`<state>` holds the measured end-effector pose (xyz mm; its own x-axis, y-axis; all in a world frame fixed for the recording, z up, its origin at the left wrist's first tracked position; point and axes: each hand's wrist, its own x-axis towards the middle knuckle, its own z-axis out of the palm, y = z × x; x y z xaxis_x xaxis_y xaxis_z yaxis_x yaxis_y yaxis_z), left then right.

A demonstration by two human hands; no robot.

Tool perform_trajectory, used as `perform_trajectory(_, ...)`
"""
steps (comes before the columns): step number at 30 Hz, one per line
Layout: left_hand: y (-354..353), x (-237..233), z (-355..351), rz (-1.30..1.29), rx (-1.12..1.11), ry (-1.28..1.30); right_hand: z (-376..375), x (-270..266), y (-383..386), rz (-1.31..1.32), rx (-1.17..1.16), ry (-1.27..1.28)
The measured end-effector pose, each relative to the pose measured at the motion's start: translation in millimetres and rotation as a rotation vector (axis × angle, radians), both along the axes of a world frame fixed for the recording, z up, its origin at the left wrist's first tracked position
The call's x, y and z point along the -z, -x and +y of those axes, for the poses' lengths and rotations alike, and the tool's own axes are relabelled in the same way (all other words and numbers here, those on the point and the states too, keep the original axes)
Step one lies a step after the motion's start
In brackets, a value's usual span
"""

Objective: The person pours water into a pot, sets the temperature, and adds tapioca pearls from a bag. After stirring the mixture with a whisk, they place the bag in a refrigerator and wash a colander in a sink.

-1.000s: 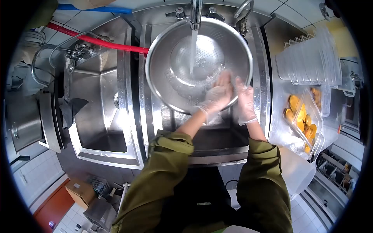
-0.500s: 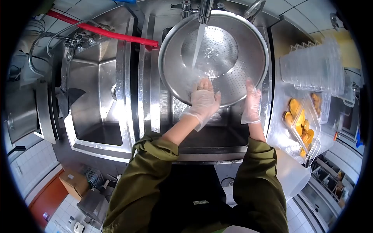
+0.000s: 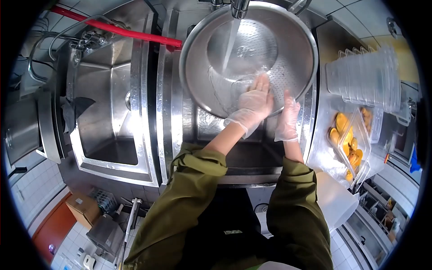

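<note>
A large perforated metal colander (image 3: 200,74) is tilted in the sink (image 3: 249,155), its inside facing me. Water (image 3: 231,45) runs from the faucet (image 3: 240,9) into it and spreads over its inner wall. My left hand (image 3: 255,101), in a clear plastic glove, is inside the colander near its lower rim, fingers stretched out flat in the wet area. Also gloved, my right hand (image 3: 288,119) grips the colander's rim at the lower right. Part of that grip is hidden.
A second sink (image 3: 105,121) is to the left, with a red hose (image 3: 121,29) above it. On the right counter stand stacked clear containers (image 3: 362,76) and a clear tray (image 3: 360,135) with yellow-orange pieces (image 3: 346,135). A translucent bin (image 3: 335,202) hangs below.
My left hand has moved right across the colander's inner wall, out from under the water stream. The colander looks larger and higher in view. My right hand stays at the rim.
</note>
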<state>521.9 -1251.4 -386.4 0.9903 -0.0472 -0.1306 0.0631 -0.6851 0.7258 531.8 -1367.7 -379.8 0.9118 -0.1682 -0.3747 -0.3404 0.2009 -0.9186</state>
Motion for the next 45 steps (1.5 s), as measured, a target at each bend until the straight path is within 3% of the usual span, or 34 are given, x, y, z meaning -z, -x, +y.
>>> perform_trajectory(3, -2.1, -24.2, -9.8, 0.443, 0.038, -0.209, 4.5, -1.0, -1.1, 0.036, 0.046, -0.052)
perform_trajectory(4, 2.1, -8.1, -13.5, -0.044, 0.065, -0.187, 6.8, 0.1, 0.2, 0.035, 0.052, -0.058)
perform_trajectory(6, -4.4, -6.3, -13.5, 0.059, 0.131, 0.04, 5.9, -0.2, 1.1, 0.029, 0.065, -0.064)
perform_trajectory(8, -0.4, 15.8, -16.3, -0.054, 0.062, 0.063, 0.0, -7.5, 5.4, -0.036, 0.037, 0.135)
perform_trajectory(11, 33.7, 9.7, 11.5, -0.01, 0.111, -0.077, -27.8, -0.1, -3.9, -0.133, -0.046, 0.376)
perform_trajectory(13, 59.7, 25.1, 37.1, 0.02, 0.285, -0.368, -40.7, -15.8, -7.2, -0.075, -0.119, 0.583)
perform_trajectory(14, 60.1, 25.0, 58.1, 0.095, 0.368, -0.502, -35.5, -39.5, -6.3, -0.195, -0.206, 0.69)
perform_trajectory(15, 54.4, 25.2, 81.0, 0.171, 0.453, -0.635, -36.4, -48.4, -9.6, -0.292, -0.278, 0.969)
perform_trajectory(17, 20.9, 34.0, 123.5, -0.079, 0.634, -1.12, -23.2, -76.1, -12.8, -0.282, -0.47, 1.177)
perform_trajectory(19, -8.1, 63.1, 150.5, -0.391, 0.579, -1.483, -24.2, -64.7, -22.5, -0.3, -0.534, 1.236)
perform_trajectory(22, -11.5, 62.6, 137.1, -0.112, 0.263, -0.915, -25.2, -57.9, -27.3, -0.201, -0.508, 1.15)
perform_trajectory(25, 38.9, 80.2, 90.2, -0.29, 0.029, -0.695, -13.4, -60.7, -25.2, -0.16, -0.429, 1.131)
perform_trajectory(27, 49.5, 53.3, 34.8, 0.204, 0.022, -0.377, -6.1, -55.1, -17.4, -0.188, -0.417, 1.088)
perform_trajectory(29, 55.7, 91.9, -23.1, 0.111, 0.097, -0.217, 4.2, -47.4, -9.2, -0.091, -0.419, 1.108)
perform_trajectory(30, 48.1, 91.6, -42.9, 0.146, 0.141, 0.055, 2.6, -42.3, -8.2, -0.122, -0.388, 1.098)
perform_trajectory(32, 49.4, 92.7, -43.8, 0.14, 0.275, 0.253, -9.4, -29.9, -11.9, -0.112, -0.342, 1.112)
perform_trajectory(35, 77.8, 82.7, 18.0, 0.007, 0.553, 0.033, -40.4, -33.9, -30.6, 0.122, -0.391, 0.988)
perform_trajectory(36, 72.3, 77.5, 44.2, 0.052, 0.524, -0.192, -46.5, -39.7, -35.6, 0.057, -0.436, 1.037)
perform_trajectory(37, 49.7, 29.6, 76.3, 0.087, 0.713, -0.511, -50.3, -44.7, -39.7, -0.006, -0.481, 1.085)
perform_trajectory(39, 20.1, 81.3, 134.4, -0.544, 0.731, -0.843, -35.8, -58.1, -52.0, -0.043, -0.738, 1.225)
perform_trajectory(41, -22.1, 0.3, 131.9, -0.059, 0.969, -0.867, -22.2, -54.0, -69.8, -0.165, -0.944, 1.222)
perform_trajectory(44, -45.0, -18.0, 129.8, -0.598, 1.198, -1.673, 12.2, -62.6, -93.7, -0.051, -1.215, 1.254)
perform_trajectory(45, -48.9, -19.7, 128.7, -0.807, 1.25, -1.933, 13.4, -64.6, -96.6, -0.064, -1.167, 1.241)
